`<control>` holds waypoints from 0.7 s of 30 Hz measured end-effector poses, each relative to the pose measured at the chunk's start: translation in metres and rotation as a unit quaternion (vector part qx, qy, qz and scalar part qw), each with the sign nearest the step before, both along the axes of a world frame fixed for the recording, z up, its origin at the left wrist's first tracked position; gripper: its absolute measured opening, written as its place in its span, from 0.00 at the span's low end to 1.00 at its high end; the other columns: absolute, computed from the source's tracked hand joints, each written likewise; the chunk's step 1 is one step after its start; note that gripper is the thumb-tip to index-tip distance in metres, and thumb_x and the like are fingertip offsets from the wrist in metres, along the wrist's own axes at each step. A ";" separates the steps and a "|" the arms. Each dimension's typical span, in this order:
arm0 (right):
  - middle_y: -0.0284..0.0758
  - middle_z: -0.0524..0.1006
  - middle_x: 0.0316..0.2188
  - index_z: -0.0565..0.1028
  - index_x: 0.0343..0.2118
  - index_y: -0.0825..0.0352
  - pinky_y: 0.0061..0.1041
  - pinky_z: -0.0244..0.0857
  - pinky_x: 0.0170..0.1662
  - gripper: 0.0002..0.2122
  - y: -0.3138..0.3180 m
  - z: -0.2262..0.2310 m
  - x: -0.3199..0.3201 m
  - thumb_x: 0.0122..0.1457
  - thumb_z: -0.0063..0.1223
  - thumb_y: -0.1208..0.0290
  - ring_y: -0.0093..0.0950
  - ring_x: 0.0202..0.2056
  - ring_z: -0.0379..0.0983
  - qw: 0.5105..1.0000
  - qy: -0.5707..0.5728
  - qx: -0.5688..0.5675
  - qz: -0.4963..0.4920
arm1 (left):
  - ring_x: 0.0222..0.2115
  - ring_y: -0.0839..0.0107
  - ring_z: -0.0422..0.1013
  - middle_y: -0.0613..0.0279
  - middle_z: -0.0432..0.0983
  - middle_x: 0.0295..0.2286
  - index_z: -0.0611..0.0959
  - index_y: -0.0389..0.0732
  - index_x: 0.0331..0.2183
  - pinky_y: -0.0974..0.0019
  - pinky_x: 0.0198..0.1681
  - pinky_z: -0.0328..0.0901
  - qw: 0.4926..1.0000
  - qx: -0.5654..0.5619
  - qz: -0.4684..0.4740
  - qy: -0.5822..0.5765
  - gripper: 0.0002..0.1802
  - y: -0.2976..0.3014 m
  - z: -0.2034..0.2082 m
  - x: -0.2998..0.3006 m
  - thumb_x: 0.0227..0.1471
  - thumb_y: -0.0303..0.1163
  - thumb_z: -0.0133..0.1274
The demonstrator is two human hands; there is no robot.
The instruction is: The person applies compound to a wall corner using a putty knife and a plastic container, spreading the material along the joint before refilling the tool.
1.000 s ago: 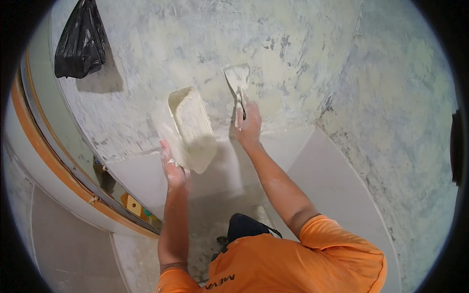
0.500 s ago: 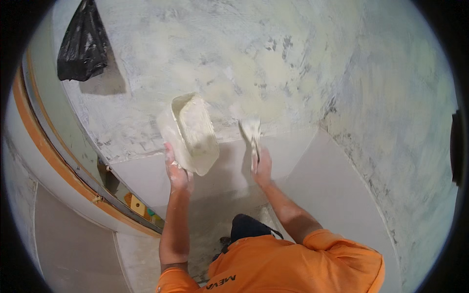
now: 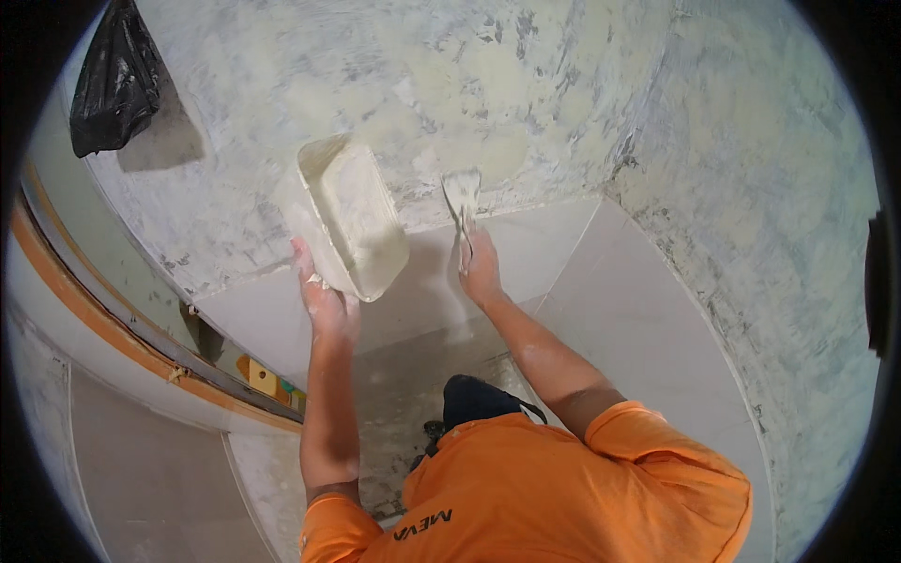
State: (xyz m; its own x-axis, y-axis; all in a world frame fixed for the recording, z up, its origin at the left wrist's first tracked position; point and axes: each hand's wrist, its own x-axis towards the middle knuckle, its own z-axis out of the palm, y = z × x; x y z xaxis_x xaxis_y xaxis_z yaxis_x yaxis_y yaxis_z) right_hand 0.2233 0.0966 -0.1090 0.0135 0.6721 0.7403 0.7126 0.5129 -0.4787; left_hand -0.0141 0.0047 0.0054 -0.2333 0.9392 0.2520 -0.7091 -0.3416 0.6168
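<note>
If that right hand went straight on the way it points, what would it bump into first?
Probably the patchy wall, with the scraper in the right hand meeting it ahead of the hand itself. Depth is unclear; the scraper may already touch it.

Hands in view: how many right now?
2: the left hand, left of centre, holding the cream tub; the right hand, near centre, gripping the putty knife.
</note>
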 end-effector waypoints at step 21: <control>0.53 0.70 0.46 0.59 0.66 0.67 0.45 0.62 0.52 0.25 0.000 -0.015 0.034 0.65 0.40 0.76 0.52 0.48 0.67 0.996 -0.025 -0.052 -0.062 | 0.62 0.59 0.60 0.58 0.61 0.62 0.60 0.42 0.65 0.56 0.64 0.58 0.998 -0.047 -0.015 -0.026 0.41 -0.005 0.009 0.010 0.64 0.61 0.41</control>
State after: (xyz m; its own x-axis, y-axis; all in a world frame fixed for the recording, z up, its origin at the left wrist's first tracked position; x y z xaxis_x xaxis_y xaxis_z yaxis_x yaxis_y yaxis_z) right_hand 0.2571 0.0968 -0.1244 0.0655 0.7403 0.6691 0.7915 0.3698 -0.4866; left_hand -0.0046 -0.0007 0.0142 -0.2151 0.9650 0.1503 -0.7504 -0.2618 0.6070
